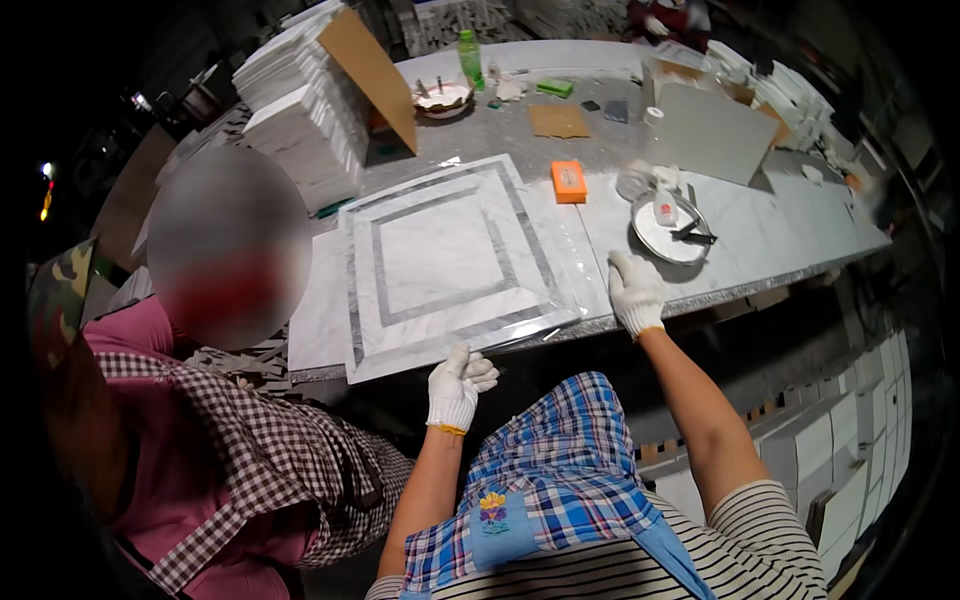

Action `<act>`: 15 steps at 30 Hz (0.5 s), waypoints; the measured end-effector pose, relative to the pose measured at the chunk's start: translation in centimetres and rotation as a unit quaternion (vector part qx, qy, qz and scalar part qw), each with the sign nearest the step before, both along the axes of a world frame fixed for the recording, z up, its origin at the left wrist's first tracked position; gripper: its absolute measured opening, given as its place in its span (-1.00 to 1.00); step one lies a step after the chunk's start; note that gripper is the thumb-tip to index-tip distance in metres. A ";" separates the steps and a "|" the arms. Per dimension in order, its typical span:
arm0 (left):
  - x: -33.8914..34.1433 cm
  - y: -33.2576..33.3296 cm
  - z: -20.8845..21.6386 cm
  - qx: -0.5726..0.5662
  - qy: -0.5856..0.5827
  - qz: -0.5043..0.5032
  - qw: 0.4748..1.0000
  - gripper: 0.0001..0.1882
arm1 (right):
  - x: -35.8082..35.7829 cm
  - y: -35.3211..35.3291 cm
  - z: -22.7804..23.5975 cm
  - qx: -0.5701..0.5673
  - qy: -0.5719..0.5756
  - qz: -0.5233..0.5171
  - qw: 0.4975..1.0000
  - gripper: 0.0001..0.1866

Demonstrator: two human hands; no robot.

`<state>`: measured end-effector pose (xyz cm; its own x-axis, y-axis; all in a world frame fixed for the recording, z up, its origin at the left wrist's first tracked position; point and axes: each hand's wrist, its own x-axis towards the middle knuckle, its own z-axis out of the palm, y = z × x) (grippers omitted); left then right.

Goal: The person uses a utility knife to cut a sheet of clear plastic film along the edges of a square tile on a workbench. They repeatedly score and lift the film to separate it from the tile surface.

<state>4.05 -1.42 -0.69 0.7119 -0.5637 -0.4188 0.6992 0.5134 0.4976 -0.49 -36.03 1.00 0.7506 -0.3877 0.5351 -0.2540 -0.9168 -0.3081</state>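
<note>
A square white marble panel with grey inlaid bands lies flat on the worktable, its near edge sticking out past the table's front. My left hand, in a white knit glove, is just below that near edge with its fingers apart and nothing in it. Whether its fingertips touch the panel, I cannot tell. My right hand, gloved the same way, rests on the table's front edge to the right of the panel, holding nothing. Beyond it stands a round bowl of white material, with a white bottle and a dark-handled tool in it.
An orange box sits behind the panel's right side. Stacked white tiles and a leaning brown board stand at the far left. A grey board is at the back right. A co-worker in a checked apron stands close on my left.
</note>
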 end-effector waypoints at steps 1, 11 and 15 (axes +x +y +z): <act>-0.4 -0.2 -0.1 0.069 -0.012 0.034 0.997 -0.50 | 0.0 0.0 0.2 -0.006 0.017 -0.014 1.000 -0.76; -0.5 0.3 1.4 0.026 -0.084 -0.046 0.995 -0.57 | 0.2 -0.1 -0.9 -0.019 0.025 -0.008 0.999 -0.75; -0.7 -0.2 2.2 0.094 -0.089 -0.015 0.991 -0.57 | 0.4 0.1 -1.0 -0.012 0.010 0.004 1.000 -0.74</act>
<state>3.38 -1.62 1.53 0.7678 -0.5099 -0.3880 0.6056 0.3798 0.6993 -0.12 -35.91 -0.04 0.7638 -0.3689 0.5296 -0.2522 -0.9259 -0.2812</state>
